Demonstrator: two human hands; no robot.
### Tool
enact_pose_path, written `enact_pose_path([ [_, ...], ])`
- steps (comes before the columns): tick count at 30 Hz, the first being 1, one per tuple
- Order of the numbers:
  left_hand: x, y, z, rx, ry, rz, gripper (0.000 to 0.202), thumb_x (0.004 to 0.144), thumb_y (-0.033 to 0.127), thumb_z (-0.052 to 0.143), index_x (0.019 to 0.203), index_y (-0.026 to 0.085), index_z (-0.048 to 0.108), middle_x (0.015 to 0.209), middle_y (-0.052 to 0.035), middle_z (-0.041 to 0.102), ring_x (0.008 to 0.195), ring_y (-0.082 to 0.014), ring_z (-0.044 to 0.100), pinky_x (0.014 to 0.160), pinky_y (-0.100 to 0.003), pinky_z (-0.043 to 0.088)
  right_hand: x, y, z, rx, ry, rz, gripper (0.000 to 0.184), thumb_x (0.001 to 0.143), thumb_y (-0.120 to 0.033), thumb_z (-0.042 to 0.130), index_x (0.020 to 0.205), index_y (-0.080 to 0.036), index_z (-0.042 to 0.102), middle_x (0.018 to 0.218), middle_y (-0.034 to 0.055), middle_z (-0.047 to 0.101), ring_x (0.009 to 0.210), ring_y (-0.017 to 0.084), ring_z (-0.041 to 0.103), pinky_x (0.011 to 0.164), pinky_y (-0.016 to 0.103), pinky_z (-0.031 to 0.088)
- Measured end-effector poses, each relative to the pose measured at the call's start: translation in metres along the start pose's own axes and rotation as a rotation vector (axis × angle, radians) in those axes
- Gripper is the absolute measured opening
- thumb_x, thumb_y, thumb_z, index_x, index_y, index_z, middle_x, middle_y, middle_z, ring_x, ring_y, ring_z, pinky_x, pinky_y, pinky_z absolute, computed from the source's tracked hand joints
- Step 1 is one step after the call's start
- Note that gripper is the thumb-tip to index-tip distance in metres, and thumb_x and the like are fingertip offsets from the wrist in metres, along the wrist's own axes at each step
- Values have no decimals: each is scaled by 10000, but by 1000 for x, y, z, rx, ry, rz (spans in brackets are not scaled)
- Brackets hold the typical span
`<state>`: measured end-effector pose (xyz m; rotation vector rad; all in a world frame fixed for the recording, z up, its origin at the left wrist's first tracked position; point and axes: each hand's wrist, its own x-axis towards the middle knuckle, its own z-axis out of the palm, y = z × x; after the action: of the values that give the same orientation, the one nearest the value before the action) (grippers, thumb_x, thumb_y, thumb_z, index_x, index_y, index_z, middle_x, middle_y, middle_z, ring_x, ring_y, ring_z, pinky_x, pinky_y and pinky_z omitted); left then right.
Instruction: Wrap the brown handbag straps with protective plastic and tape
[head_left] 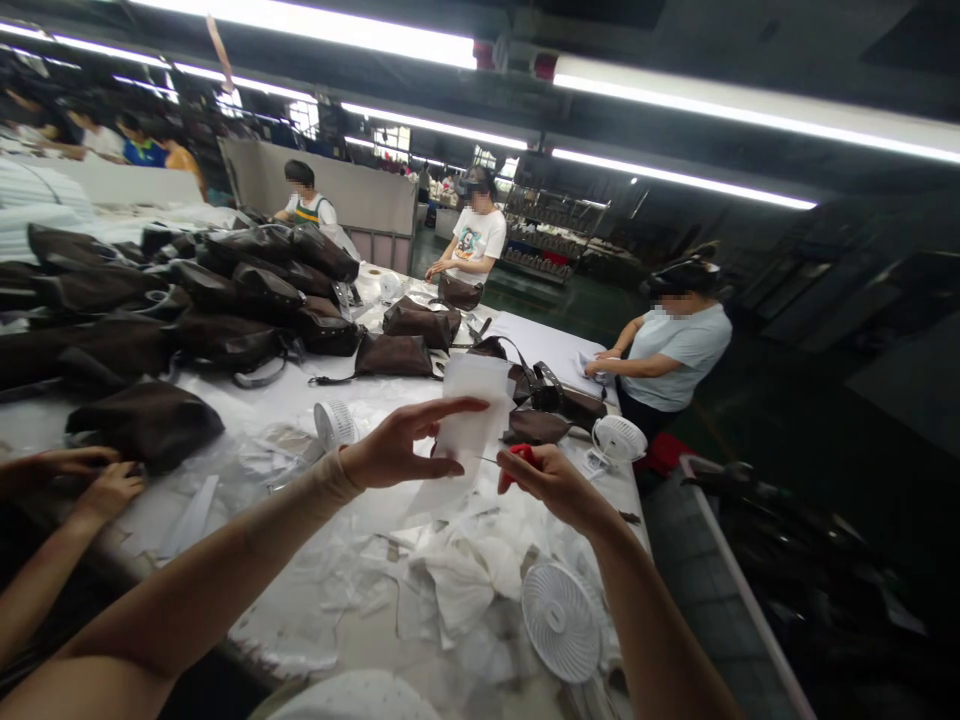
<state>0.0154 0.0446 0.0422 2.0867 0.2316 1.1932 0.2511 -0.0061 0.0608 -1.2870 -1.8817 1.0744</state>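
- I'm seeing a long, white-covered tabletop (300, 625) strewn with white offcuts (442, 590), under fluorescent tube lights (675, 170).
- The left hand (397, 450) has a white sheet (472, 420) pinched above the tabletop, its fingers (450, 408) closed on the sheet's edge.
- Just right of the sheet, the right hand (551, 490) has its fingers (540, 470) closed around red-handled snips (521, 458).
- I count three white desk fans (334, 425): left of the sheet, right of it, and nearer me.
- Beyond the sheet lie over a dozen dark brown leather bags (255, 290), most heaped to its left.
- Three co-workers (472, 225) work beyond the sheet; a neighbour's two hands (75, 480) show far left of it.

White sheet (469, 420), red scissors (521, 464) in right hand (551, 490)
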Motion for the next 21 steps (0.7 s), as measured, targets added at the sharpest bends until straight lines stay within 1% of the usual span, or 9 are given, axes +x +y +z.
enact_pose_path([
  [3, 0, 1, -2, 9, 18, 6, 666, 741, 232, 744, 1357, 171, 496, 1345, -182, 553, 1178, -255, 577, 906, -324, 537, -1, -1, -1, 29, 1, 9, 560, 805, -646, 521, 595, -150, 675, 471, -57, 270, 456, 76, 212, 448, 274, 118],
  [6, 1, 1, -2, 11, 12, 6, 661, 743, 234, 741, 1355, 170, 500, 1339, -180, 559, 1169, -252, 582, 900, -313, 539, 0, 0, 0, 39, -16, 17, 562, 801, -652, 520, 585, -155, 669, 465, -59, 255, 452, 76, 197, 448, 276, 109],
  [9, 1, 1, -1, 11, -1, 3, 658, 744, 235, 740, 1354, 171, 503, 1335, -179, 563, 1150, -247, 593, 896, -304, 540, 1, -1, 1, 18, -25, 11, 552, 808, -644, 518, 590, -160, 668, 476, -56, 261, 465, 81, 216, 456, 275, 119],
  [16, 0, -3, 1, -30, -11, 0, 659, 755, 209, 730, 1366, 168, 485, 1356, -186, 540, 1201, -260, 557, 931, -319, 522, 0, -6, 1, -20, -2, 17, 552, 804, -643, 521, 582, -154, 651, 486, -56, 269, 478, 81, 230, 480, 276, 155],
  [21, 1, -3, 5, -7, -37, -21, 650, 761, 214, 724, 1362, 159, 483, 1348, -187, 542, 1141, -246, 593, 894, -290, 533, 1, -4, 7, -59, 12, 24, 539, 798, -640, 535, 598, -151, 642, 484, -57, 285, 486, 81, 232, 485, 272, 167],
])
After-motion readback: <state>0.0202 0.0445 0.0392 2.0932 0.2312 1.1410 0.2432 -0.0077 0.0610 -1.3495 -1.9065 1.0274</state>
